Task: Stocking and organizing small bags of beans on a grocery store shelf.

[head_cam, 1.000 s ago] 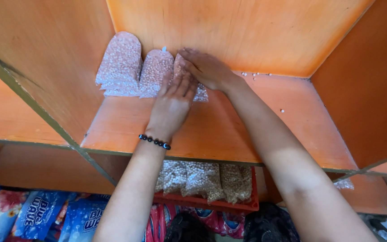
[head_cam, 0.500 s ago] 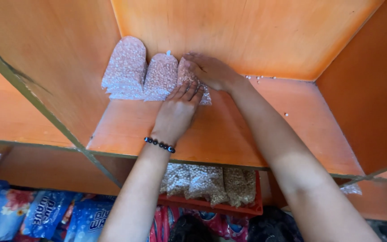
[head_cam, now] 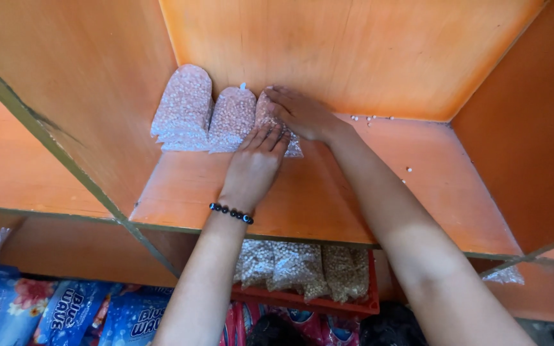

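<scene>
Three clear packets of small pale grains stand in a row at the back left of an orange wooden shelf (head_cam: pixel 328 205). The left packet (head_cam: pixel 184 109) and the middle packet (head_cam: pixel 232 118) stand free. My right hand (head_cam: pixel 302 114) grips the top of the third packet (head_cam: pixel 293 146), which is mostly hidden under both hands. My left hand (head_cam: pixel 256 163), with a black bead bracelet at the wrist, lies flat against the front of that same packet.
A red tray (head_cam: pixel 315 304) on the level below holds several more grain packets. Blue printed bags (head_cam: pixel 72 314) lie at the bottom left. A few loose grains (head_cam: pixel 367 118) dot the shelf near the back wall. The shelf's right half is bare wood.
Both hands have stayed on the third packet. The view has shifted slightly, so the packets sit a little further right and lower in the picture.
</scene>
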